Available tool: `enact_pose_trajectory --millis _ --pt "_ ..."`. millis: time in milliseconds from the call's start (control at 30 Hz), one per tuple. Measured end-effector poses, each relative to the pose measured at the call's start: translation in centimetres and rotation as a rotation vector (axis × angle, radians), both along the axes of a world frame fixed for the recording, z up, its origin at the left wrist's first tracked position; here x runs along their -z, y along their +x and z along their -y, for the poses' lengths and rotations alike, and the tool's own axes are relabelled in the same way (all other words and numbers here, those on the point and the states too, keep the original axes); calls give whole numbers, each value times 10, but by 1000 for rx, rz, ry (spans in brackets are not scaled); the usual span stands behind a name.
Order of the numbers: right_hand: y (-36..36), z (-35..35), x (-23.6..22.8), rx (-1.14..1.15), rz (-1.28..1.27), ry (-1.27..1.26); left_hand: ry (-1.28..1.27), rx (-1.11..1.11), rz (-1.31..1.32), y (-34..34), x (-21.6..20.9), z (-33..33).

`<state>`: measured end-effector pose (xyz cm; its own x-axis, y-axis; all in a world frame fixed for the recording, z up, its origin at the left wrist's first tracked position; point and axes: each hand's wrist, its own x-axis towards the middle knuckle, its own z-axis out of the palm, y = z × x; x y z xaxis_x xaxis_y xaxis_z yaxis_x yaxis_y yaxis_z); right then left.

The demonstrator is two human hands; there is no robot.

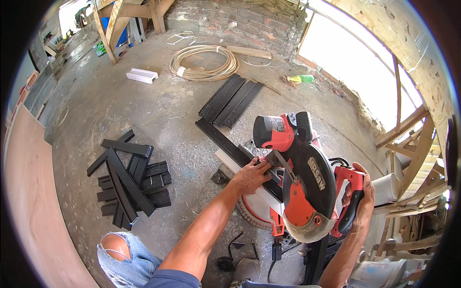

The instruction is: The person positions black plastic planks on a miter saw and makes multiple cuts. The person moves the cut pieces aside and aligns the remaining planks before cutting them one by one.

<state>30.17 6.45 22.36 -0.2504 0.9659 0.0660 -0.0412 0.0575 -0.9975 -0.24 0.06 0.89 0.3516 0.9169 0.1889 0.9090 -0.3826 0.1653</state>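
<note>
A red and black miter saw stands on the floor in front of me. My right hand is wrapped round its red and black handle. A long black metal profile lies across the saw's base and sticks out to the far left. My left hand grips this profile beside the saw head, fingers bent over it near the fence. The saw's black blade guard hides where the profile meets the blade.
Cut black profile pieces lie heaped on the left. Wider black profiles lie beyond the saw. Farther off are a coiled hose, a white channel piece and a green bottle. Timber and a white bucket stand right.
</note>
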Motion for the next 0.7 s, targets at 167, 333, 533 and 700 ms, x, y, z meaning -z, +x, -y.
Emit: enact_pose_trajectory --millis 167,333,533,700 --pt "-1 3 -1 6 10 -11 -4 1 2 -1 -1 0" --pt "3 2 1 -8 0 -5 -10 -1 2 0 -4 0" --pt "2 2 1 1 7 6 -24 -6 0 -1 -5 -1" --pt "1 5 -1 14 4 4 -2 2 -4 0 -3 -2"
